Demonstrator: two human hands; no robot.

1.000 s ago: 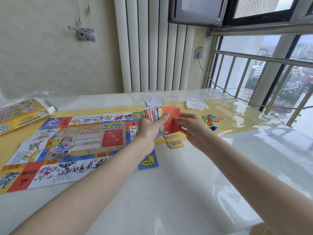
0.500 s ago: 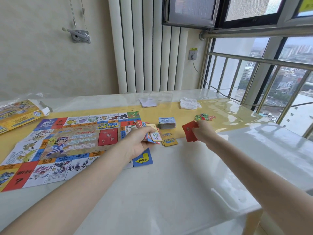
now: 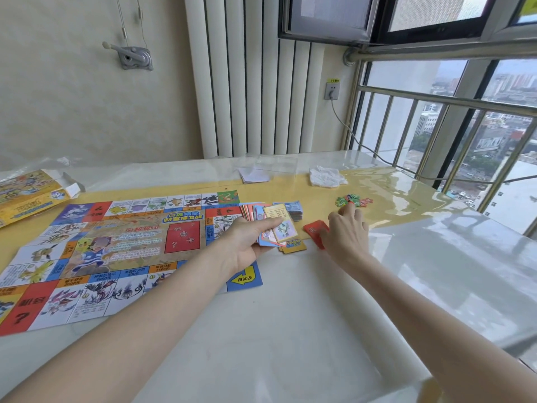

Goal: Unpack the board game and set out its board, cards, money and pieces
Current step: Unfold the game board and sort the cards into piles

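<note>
The game board (image 3: 116, 242) lies unfolded on the left of the table. My left hand (image 3: 247, 245) grips a fanned stack of cards (image 3: 276, 225) just past the board's right edge. My right hand (image 3: 345, 234) holds a few red cards (image 3: 315, 231) low over the table, its forefinger stretched toward the small coloured pieces (image 3: 351, 200). A blue-grey stack of money (image 3: 295, 209) sits behind the fan. Some yellow cards (image 3: 293, 246) lie on the table under the fan.
The opened game box (image 3: 26, 196) lies at the far left. A folded white sheet (image 3: 254, 175) and a crumpled tissue (image 3: 327, 177) rest near the wall. A window railing (image 3: 436, 100) runs along the right, and the table edge (image 3: 436, 373) is at lower right.
My hands parted: the right took red cards from the fan and carried them right and down to the table. The left lowered its fan over the yellow cards.
</note>
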